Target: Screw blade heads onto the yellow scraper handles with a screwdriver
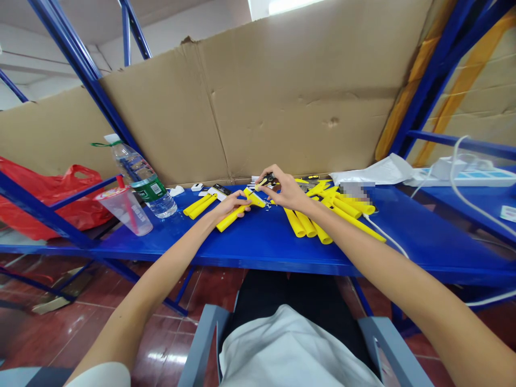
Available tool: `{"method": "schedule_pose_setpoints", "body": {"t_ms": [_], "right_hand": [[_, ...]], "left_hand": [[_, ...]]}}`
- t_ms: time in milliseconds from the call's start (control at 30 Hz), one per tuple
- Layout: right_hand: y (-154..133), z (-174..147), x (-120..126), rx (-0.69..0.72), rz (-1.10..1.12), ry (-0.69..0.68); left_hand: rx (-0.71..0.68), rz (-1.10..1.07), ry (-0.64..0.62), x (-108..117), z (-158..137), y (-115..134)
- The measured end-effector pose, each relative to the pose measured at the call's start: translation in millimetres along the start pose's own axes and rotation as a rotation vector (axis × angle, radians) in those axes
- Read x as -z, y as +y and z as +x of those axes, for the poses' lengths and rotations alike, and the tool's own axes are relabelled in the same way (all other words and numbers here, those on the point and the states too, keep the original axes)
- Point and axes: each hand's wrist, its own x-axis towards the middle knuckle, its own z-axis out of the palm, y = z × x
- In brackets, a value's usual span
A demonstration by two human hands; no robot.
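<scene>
My left hand (234,205) is wrapped round the tubular handle of a yellow plastic scraper-like tool (231,219), its wide head pointing up and right. My right hand (282,189) is at that head, thumb and finger pinched together; what they hold is too small to tell. A small black tool (269,180) shows between the right fingers; I cannot tell whether it is held or lies behind. Small pale crumbs (268,206) lie on the blue table below the head. More yellow tools (310,223) lie under and right of my right forearm.
Two yellow tubes (199,206) lie to the left. A water bottle (151,185) and a plastic cup (127,209) stand near a red bag (60,201). At right are a white plastic bag (374,171), a power strip (463,176) and cables. Cardboard (302,97) walls the back.
</scene>
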Motion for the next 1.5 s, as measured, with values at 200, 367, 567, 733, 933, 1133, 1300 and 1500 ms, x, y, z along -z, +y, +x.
{"method": "schedule_pose_setpoints", "body": {"t_ms": [200, 367, 567, 733, 933, 1133, 1300, 1500], "right_hand": [[-1, 0, -1, -0.014, -0.008, 0.023], [0, 0, -2, -0.033, -0.033, 0.034], [2, 0, -3, -0.047, -0.047, 0.055], [3, 0, -3, -0.030, -0.063, 0.056], [4, -1, -5, -0.008, -0.092, 0.064], [8, -2, -7, 0.019, -0.111, 0.091], [6, -3, -4, 0.019, -0.134, 0.194], [9, -3, 2, -0.012, -0.194, 0.191]], "left_hand": [[0.001, 0.003, 0.008, -1, 0, 0], [0.000, 0.007, 0.010, -1, 0, 0], [0.001, 0.015, 0.005, -1, -1, 1], [0.002, 0.018, -0.004, -1, -2, 1], [-0.021, 0.018, 0.007, -2, 0, -1], [-0.090, 0.019, 0.043, -4, 2, -2], [-0.116, 0.000, 0.102, -2, 2, 3], [-0.114, 0.001, 0.138, -2, 1, 6]]}}
